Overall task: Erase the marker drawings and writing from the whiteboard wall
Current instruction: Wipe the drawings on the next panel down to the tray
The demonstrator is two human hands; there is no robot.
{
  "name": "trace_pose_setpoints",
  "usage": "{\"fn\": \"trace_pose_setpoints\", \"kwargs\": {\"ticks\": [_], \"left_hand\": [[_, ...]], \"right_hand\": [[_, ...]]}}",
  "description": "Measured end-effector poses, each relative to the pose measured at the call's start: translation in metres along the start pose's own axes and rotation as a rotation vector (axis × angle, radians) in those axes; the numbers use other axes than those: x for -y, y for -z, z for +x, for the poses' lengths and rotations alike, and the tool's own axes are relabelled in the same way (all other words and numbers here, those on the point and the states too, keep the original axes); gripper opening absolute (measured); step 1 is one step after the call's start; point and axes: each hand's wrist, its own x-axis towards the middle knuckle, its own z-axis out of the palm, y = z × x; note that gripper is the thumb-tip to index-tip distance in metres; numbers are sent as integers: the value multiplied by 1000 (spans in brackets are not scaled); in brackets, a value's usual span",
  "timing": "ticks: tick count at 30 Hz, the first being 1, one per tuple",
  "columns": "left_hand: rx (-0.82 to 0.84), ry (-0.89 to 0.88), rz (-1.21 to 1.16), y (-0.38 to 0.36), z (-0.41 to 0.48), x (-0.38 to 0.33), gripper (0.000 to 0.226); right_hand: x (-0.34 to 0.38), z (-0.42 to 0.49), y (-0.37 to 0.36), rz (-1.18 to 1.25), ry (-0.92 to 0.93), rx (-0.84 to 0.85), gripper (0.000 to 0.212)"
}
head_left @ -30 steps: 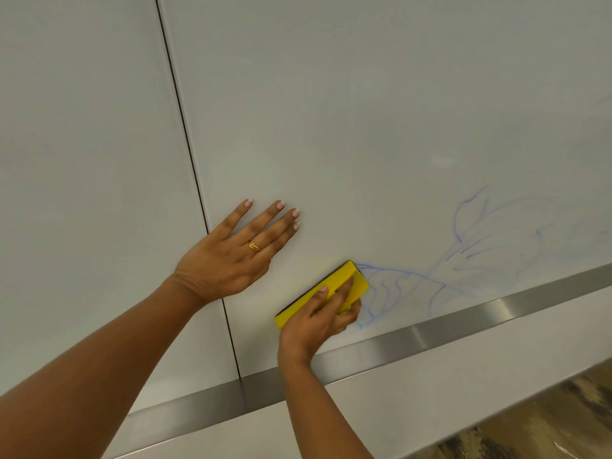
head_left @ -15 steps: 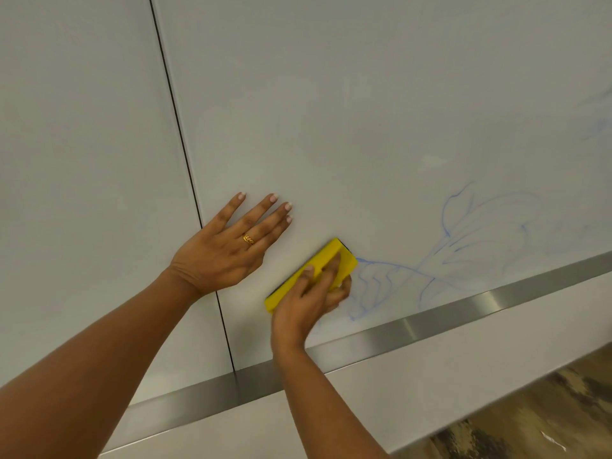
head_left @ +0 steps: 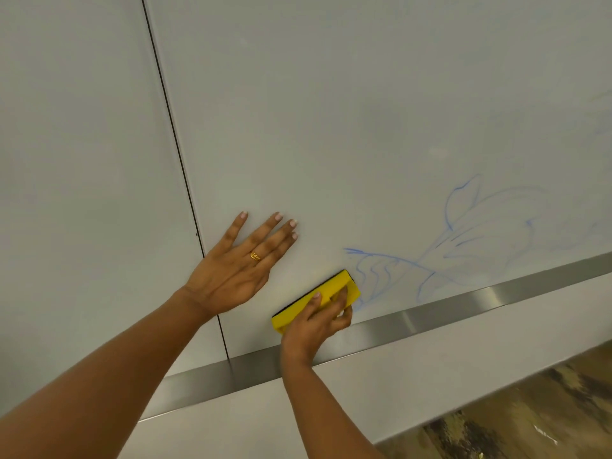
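White and smooth, the whiteboard wall (head_left: 331,111) fills most of the view. It is flat and a little shiny. A thin dark seam (head_left: 172,127) runs down it, left of the left fingers, and passes under the heel of that hand. Wide plain board lies above the fingers of both hands.

Below both hands, a long strip of shiny grey metal (head_left: 463,309) runs along the bottom edge of the board. Brown, patchy floor (head_left: 530,409) shows far below the right fingers.

The blue marker drawing (head_left: 463,233) starts just right of the right fingers and spreads away to the right. It is made of thin curvy lines, like leaves. The lines near the fingers are dark blue. The far ones are pale and smeared. I cannot read any words in it.

The left hand (head_left: 238,270) lies flat on the board. Its fingers (head_left: 275,223) are straight, a bit spread, and hold nothing.

The right hand (head_left: 314,323) grips the yellow eraser (head_left: 334,283), with its fingers (head_left: 316,298) curled over the top.

The eraser is a long block with a thin dark layer on the board side. It sits tilted against the board, just above the metal strip. Its upper end touches the first blue lines.

A gold ring (head_left: 255,256) sits on one left finger.
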Motion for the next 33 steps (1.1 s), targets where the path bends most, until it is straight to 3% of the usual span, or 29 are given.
{"fn": "trace_pose_setpoints", "kwargs": {"ticks": [7,11,24,33], "left_hand": [[41,13,6,-1,-1,-3,56],[70,16,-1,-1,-2,-4,57],[65,25,-47,2,-2,-5,56],[67,25,-34,2,-3,-4,55]], "right_hand": [[-14,17,15,45,-403,-80,48],[-9,17,15,51,-523,-71,47],[28,-47,-12,183,-362,65,49],[22,-25,0,169,-536,15,46]]}}
